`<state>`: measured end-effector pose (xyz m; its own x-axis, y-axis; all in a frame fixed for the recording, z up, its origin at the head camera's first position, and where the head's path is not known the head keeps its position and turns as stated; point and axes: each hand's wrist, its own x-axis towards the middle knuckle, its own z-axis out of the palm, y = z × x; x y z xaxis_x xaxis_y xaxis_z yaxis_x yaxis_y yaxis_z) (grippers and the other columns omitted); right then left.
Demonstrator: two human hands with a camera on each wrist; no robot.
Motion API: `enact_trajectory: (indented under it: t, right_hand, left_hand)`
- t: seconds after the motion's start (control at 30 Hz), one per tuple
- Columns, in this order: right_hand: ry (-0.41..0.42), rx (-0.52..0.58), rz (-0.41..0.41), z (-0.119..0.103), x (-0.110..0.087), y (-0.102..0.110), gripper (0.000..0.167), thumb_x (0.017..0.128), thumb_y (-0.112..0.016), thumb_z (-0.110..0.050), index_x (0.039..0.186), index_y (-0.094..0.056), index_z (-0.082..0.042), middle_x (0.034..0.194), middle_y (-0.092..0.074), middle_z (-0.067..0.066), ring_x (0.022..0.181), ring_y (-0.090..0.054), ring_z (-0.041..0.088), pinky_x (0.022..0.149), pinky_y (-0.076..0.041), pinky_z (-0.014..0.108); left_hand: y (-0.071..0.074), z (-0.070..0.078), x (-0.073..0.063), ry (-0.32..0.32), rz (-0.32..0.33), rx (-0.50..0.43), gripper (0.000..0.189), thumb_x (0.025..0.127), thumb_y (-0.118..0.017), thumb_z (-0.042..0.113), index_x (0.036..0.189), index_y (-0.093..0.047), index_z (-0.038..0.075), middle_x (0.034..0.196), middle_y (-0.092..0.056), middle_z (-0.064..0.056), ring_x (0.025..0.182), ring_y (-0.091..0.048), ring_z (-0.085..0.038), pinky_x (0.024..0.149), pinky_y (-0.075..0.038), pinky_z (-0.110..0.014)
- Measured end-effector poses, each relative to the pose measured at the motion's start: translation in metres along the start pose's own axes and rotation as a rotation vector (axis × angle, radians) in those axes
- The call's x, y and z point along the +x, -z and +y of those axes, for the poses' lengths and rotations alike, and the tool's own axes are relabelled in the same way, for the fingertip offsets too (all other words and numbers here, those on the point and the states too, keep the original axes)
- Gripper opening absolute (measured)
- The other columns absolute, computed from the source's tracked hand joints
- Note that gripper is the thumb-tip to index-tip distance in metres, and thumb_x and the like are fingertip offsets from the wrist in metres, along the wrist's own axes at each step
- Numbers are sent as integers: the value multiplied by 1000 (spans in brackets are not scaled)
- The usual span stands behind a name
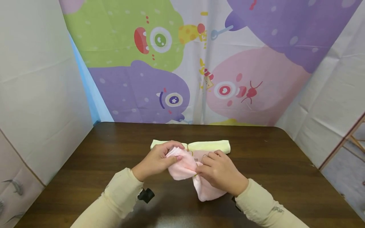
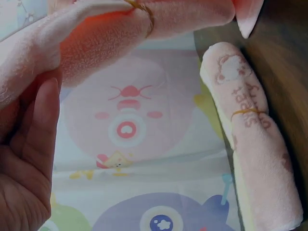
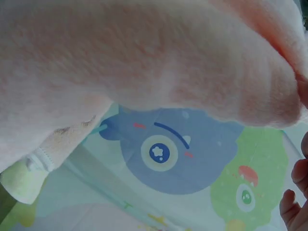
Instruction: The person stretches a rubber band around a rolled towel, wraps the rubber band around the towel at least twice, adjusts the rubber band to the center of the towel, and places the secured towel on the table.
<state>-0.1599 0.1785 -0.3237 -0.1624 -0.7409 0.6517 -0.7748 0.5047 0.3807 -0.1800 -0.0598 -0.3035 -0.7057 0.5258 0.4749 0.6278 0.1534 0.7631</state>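
Observation:
A pink plush towel [image 1: 182, 169] is held up above the table between both hands, with a thin yellow rubber band [image 2: 144, 17] round its gathered middle. The left hand [image 1: 159, 160] grips the towel's left end, its thumb on the near side. At the banded middle, the right hand [image 1: 220, 171] pinches the cloth; the rest of the towel hangs below it. Close behind lies a rolled towel [image 2: 262, 163], pale yellow on one side and pink with a bear print on the other, tied with its own rubber band [image 2: 245, 114].
The dark wooden table [image 1: 114, 142] carries the rolled towel near its far part. A cloth backdrop [image 1: 194, 63] with cartoon creatures hangs behind the far edge. Pale curtains [image 1: 42, 79] flank the table on both sides.

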Motion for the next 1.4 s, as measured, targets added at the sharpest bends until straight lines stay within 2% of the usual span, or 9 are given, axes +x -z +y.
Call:
enact_trajectory:
  t: [0.1, 0.33, 0.6, 0.83, 0.93, 1.03, 1.13, 1.27, 1.4]
  right_hand:
    - [-41, 73, 7, 2, -3, 1, 7, 79, -69, -23, 79, -70, -17, 72, -52, -4, 66, -48, 17, 62, -38, 31]
    - [-103, 196, 29, 5, -13, 3, 36, 100, -46, -36, 78, -69, -18, 69, -47, -7, 65, -44, 15, 60, -32, 27]
    - [-150, 226, 56, 10, -19, 4, 41, 99, -41, -43, 76, -66, -18, 70, -49, -7, 63, -43, 14, 60, -33, 27]
    - [-169, 304, 82, 4, -24, 4, 39, 100, -43, -37, 78, -64, -14, 73, -55, -6, 68, -48, 15, 67, -36, 26]
    - [-191, 365, 91, 3, -27, 5, 37, 99, -45, -37, 79, -64, -14, 75, -55, -6, 68, -45, 13, 68, -35, 25]
    - [-228, 530, 90, 3, -27, 6, 30, 98, -48, -34, 85, -65, -13, 76, -55, -6, 69, -46, 11, 69, -36, 23]
    - [-274, 733, 77, 3, -23, 9, 20, 98, -52, -25, 95, -66, -10, 80, -56, -3, 73, -49, 11, 67, -40, 22]
    - [-318, 868, 33, 7, -14, 11, 14, 96, -56, -15, 103, -66, -7, 92, -62, 3, 83, -54, 14, 71, -46, 24]
    - [-327, 980, -47, 8, -6, 7, 16, 94, -59, -6, 108, -66, -1, 102, -66, 9, 98, -58, 17, 84, -47, 29]
  left_hand:
    - [3, 0, -1, -13, 23, 32, 19, 83, -66, -6, 102, -63, -4, 84, -66, -12, 69, -52, -8, 58, -46, -24]
    - [14, -5, -3, -44, 46, 85, 18, 81, -67, -6, 99, -64, -4, 71, -63, -6, 62, -48, -5, 53, -43, -23]
    - [22, -4, -5, -7, 29, 83, 19, 81, -67, -6, 99, -65, -3, 61, -51, 5, 55, -42, -4, 48, -37, -22]
    - [28, -3, -10, -26, 10, 60, 15, 82, -65, -8, 97, -63, -3, 57, -41, 10, 51, -38, -2, 44, -34, -22]
    - [26, -1, -12, -74, -20, 45, 17, 81, -62, -10, 96, -62, -2, 56, -40, 10, 49, -37, -1, 41, -33, -21]
    - [23, 1, -13, -161, -16, 39, 20, 79, -62, -12, 95, -61, -1, 56, -41, 7, 50, -35, 0, 40, -32, -21]
    - [24, 1, -13, -233, 26, 39, 23, 77, -63, -16, 95, -61, 0, 63, -52, -4, 57, -39, -1, 45, -34, -20]
    - [28, -1, -14, -330, 2, -34, 28, 75, -59, -21, 95, -59, -2, 76, -58, -13, 62, -43, -5, 48, -38, -22]
    - [30, -1, -12, -440, -58, -104, 12, 87, -60, -8, 97, -57, -1, 77, -57, -15, 59, -44, -14, 48, -39, -25]
